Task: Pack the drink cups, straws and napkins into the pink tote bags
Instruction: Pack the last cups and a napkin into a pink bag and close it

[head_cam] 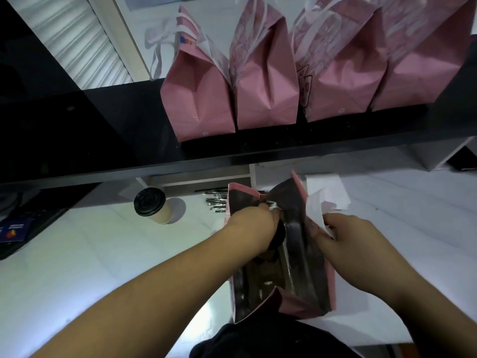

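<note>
An open pink tote bag (317, 303) with a silver lining stands on the white counter in front of me. My left hand (254, 224) reaches into its mouth and pinches a small wrapped item, probably a straw (273, 205), above a dark cup lid inside. My right hand (358, 244) grips the bag's right rim together with its white handle strap (316, 208). A beige drink cup with a black lid (152, 205) stands on the counter to the left. Several wrapped straws (215, 202) lie behind the bag.
Several closed pink tote bags (265, 81) stand in a row on a black shelf (103, 140) above the counter. A white sheet, perhaps napkins (325, 187), lies right of the open bag. Dark devices sit at the far left edge (15, 228).
</note>
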The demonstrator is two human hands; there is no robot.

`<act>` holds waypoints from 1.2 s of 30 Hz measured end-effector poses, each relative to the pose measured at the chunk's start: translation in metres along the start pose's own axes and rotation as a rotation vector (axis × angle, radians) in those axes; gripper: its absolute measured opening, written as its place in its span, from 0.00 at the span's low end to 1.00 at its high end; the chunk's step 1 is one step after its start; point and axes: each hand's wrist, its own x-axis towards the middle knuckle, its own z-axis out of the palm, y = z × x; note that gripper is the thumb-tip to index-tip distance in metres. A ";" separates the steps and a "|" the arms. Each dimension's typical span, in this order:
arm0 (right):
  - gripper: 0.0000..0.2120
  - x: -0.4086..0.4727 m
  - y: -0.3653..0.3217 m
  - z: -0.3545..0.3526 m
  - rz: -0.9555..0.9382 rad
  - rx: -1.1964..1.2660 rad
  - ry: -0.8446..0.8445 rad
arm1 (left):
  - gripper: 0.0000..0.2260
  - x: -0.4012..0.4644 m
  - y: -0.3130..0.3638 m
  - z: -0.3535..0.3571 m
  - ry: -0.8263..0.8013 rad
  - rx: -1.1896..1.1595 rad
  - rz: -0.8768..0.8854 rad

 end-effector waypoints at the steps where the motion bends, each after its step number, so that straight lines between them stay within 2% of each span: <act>1: 0.19 0.000 0.000 0.001 -0.008 0.003 -0.003 | 0.33 0.000 -0.001 0.001 0.007 0.001 0.001; 7: 0.20 0.002 0.001 0.004 -0.028 0.024 -0.008 | 0.27 0.000 -0.002 0.009 0.000 -0.007 -0.024; 13: 0.22 0.003 -0.002 0.007 -0.027 0.047 0.006 | 0.26 0.004 0.009 0.019 -0.020 0.013 -0.010; 19: 0.20 0.001 0.002 0.010 -0.013 0.038 0.015 | 0.28 0.018 0.007 0.018 0.008 -0.072 -0.022; 25: 0.21 -0.001 0.004 0.013 -0.021 0.067 0.048 | 0.29 0.031 0.000 0.024 -0.056 -0.139 -0.021; 31: 0.22 0.001 0.002 0.016 -0.034 0.074 0.081 | 0.31 0.008 0.012 0.009 -0.091 -0.076 -0.033; 33: 0.22 0.001 0.002 0.016 -0.037 0.071 0.067 | 0.24 -0.004 0.016 -0.001 0.005 -0.119 0.003; 36: 0.19 0.003 0.004 0.015 -0.022 0.074 0.031 | 0.08 -0.024 -0.007 -0.016 0.405 -0.255 0.075</act>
